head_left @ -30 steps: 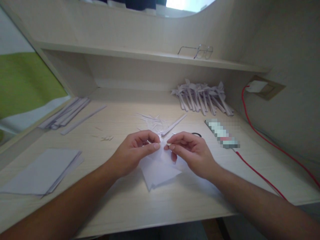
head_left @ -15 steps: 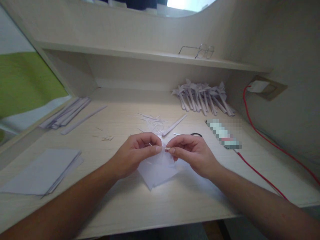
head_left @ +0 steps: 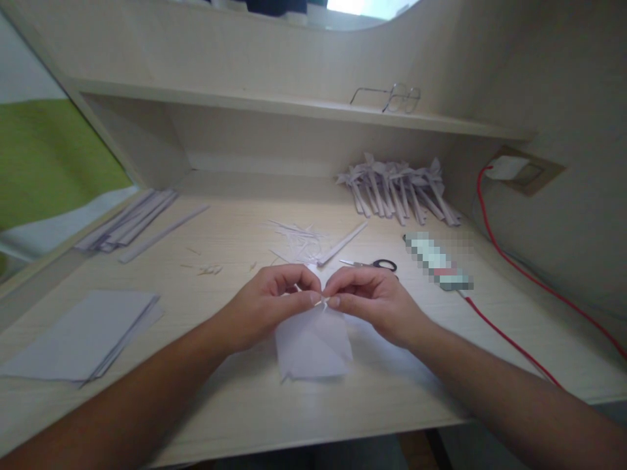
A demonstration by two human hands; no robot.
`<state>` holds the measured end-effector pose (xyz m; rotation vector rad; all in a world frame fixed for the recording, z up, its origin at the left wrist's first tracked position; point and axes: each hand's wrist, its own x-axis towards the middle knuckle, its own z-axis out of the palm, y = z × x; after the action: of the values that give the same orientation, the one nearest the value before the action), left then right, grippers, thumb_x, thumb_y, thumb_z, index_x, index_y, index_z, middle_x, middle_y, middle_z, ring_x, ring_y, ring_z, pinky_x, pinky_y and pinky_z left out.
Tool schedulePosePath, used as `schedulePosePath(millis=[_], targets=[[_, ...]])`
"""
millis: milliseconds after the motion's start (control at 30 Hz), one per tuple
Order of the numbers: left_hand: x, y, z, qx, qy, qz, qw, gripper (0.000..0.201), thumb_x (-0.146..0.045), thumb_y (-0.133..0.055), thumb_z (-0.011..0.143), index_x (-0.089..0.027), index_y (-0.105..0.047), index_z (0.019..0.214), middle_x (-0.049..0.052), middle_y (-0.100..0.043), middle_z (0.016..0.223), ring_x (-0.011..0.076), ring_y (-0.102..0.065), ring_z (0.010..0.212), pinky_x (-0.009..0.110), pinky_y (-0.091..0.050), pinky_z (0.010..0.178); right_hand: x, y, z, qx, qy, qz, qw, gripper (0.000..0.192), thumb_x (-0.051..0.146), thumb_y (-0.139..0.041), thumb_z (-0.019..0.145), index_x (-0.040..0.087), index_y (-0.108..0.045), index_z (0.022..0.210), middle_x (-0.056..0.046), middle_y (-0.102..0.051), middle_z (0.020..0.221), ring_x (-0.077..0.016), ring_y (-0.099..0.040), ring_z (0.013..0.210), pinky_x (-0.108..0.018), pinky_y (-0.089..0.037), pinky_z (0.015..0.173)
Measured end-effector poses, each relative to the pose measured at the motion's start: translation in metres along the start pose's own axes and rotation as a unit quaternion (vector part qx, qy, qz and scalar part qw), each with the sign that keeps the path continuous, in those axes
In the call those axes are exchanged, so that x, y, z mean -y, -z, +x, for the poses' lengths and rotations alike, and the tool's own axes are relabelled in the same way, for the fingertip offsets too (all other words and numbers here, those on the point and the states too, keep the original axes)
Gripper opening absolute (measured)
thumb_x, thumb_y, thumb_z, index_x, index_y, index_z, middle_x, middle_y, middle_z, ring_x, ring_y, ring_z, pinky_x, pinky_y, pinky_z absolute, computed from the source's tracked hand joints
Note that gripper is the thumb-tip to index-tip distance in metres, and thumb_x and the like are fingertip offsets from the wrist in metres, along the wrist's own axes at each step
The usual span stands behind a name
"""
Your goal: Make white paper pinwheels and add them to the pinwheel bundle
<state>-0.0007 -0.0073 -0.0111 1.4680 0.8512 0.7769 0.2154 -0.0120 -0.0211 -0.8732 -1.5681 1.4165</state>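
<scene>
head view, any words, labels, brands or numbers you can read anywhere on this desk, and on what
No readable text anywhere.
Flat object right of the scissors: its face is pixelated, nothing legible.
Folded white paper pinched at its top by the left hand and right hand: blank.
Paper stack, paper strips and folded paper pieces: no print visible.
Wall socket and its white plug: no marking shows.

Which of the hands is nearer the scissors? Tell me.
Right. The right hand lies just in front of the scissors, almost touching; the left hand is farther off, beyond the folded paper that both pinch.
</scene>
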Motion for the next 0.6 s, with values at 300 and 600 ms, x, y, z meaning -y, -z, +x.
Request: schedulePosePath(millis=[300,600], targets=[[0.006,0.004,0.001,-0.076,-0.037,0.096,0.992,0.017,-0.033,-0.076,0.082,-0.018,-0.073,0.090,0.003,-0.071,0.090,0.0183,-0.063,0.085,0.030,-0.047,0.077,-0.001,0.000,0.000,0.013,-0.008,0.028,0.999,0.015,0.025,-0.084,0.078,0.020,-0.080,0.092,-0.003,-0.076,0.089,-0.0157,-0.068,0.082,-0.030,-0.056,0.077],[0.015,0.009,0.013,-0.182,0.079,-0.067,0.978,0.060,-0.038,-0.080,0.074,-0.014,-0.063,0.126,0.007,-0.075,0.090,0.0208,-0.068,0.074,0.031,-0.048,0.065,-0.002,0.007,0.005,-0.098,0.023,0.029,0.994,0.014,0.026,-0.086,0.074,0.021,-0.078,0.085,-0.001,-0.076,0.081,-0.0135,-0.066,0.071,-0.029,-0.056,0.070]])
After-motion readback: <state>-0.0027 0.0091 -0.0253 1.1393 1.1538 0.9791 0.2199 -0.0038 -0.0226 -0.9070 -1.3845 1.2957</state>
